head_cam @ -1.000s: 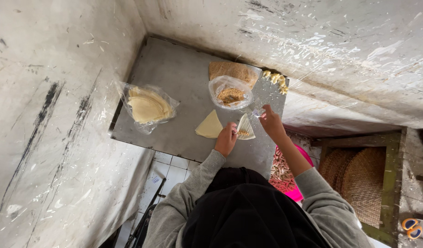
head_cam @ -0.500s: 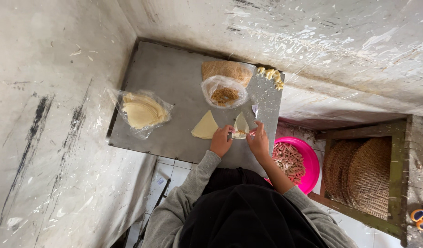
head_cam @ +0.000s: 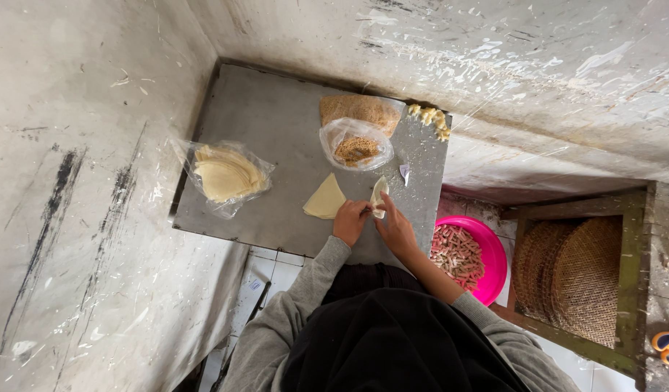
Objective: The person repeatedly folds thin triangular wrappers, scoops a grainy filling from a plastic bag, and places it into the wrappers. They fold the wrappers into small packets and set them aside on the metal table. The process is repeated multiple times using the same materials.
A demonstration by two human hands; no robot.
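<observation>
Grey bench (head_cam: pixel 276 131) in a whitewashed corner
L hand (head_cam: pixel 350 220) & R hand (head_cam: pixel 397 231) fingers both pinching a folded dough wrapper (head_cam: pixel 379 194), flat wrapper (head_cam: pixel 326 199) just beside.

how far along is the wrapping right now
Done: a pink bowl holds many finished rolled pieces. In hand: both hands, left hand and right hand, fold one wrapper. Left: another wrapper on the table, a bagged stack and filling.

Two clear plastic bags lay on the grey metal tabletop (head_cam: pixel 276 123). One crumpled bag (head_cam: pixel 222 176), near the left edge, held a stack of pale yellow dough sheets. The other bag (head_cam: pixel 356 141), rolled open near the far edge, held brown crumbly filling. No labels, signs or screens showed.
</observation>
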